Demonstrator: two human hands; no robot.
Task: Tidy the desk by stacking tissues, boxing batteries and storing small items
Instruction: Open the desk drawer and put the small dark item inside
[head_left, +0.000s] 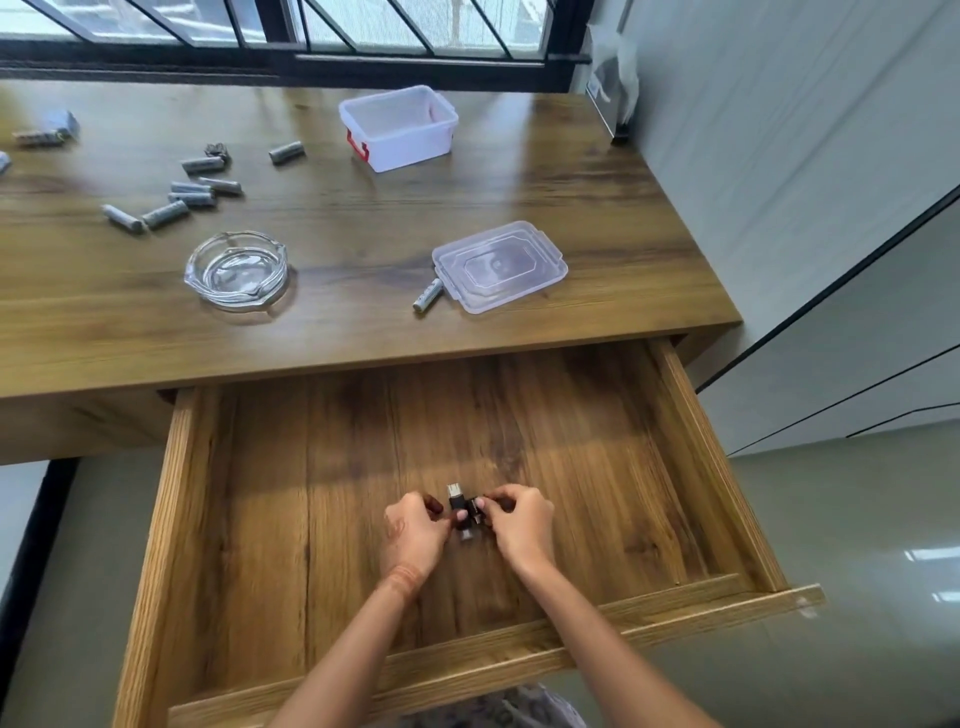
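in the pulled-out drawer (171, 519) the person's left hand (415, 535) and right hand (522, 527) met, each grip pinched on a cluster of small black plugs (460, 506) low near the drawer's front. behind, on the desk (363, 322), lay loose batteries (166, 214), a glass ashtray (236, 270), an open plastic box (400, 130) and its lid (498, 265).

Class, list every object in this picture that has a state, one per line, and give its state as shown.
Drawer, pulled open.
Plastic box, open, lid off, looks empty.
Lid, lying flat on the desk, apart from the box.
Glass ashtray, upright, empty.
Batteries, loose, lying on their sides on the desk.
Small black items, pinched by both hands inside the drawer.
Left hand, pinching the items.
Right hand, pinching the items.
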